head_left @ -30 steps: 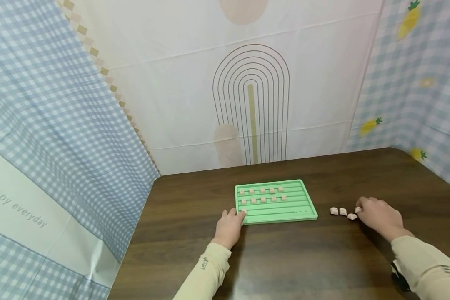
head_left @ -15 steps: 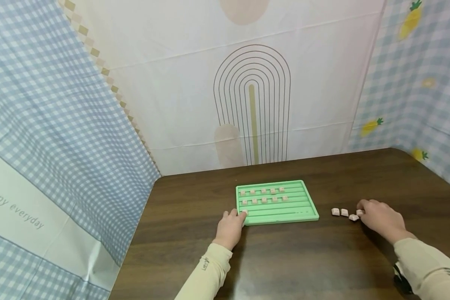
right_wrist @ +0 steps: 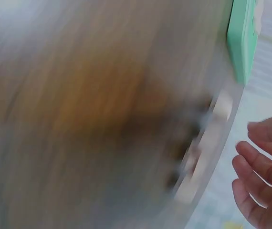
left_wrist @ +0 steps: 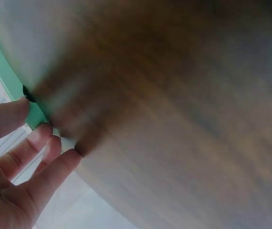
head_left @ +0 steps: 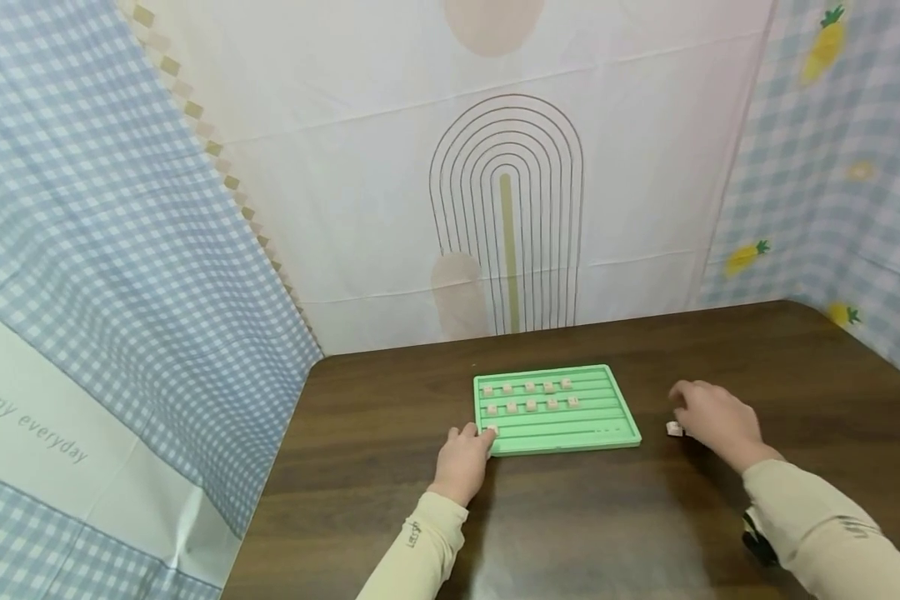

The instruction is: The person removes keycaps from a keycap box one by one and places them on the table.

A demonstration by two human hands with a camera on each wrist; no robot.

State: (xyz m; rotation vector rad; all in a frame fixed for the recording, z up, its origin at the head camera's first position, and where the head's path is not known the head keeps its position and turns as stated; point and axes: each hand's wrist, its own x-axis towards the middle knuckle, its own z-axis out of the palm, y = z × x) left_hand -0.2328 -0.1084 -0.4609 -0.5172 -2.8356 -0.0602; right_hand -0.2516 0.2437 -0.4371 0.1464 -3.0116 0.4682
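Observation:
A green ridged tray (head_left: 607, 419) lies on the table, with small white keycaps (head_left: 531, 406) in two rows and a single keycap (head_left: 492, 430) at its near-left corner. My left hand (head_left: 461, 465) pinches that corner; in the left wrist view thumb and index finger touch the green edge (left_wrist: 2, 67). To the tray's right my right hand (head_left: 720, 423) hovers over a loose keycap (head_left: 674, 428), hiding others. The right wrist view shows this hand (right_wrist: 267, 179) with loosely bent fingers and nothing held, apart from a blurred line of keycaps (right_wrist: 223, 106).
The dark wooden table (head_left: 570, 517) has a patterned white cloth (head_left: 360, 208) hanging behind its far edge. Checked curtains (head_left: 157, 250) hang to the left and right.
My right hand has come away from the right end of the loose keycaps and moved left above them. The left hand stays at the tray's corner.

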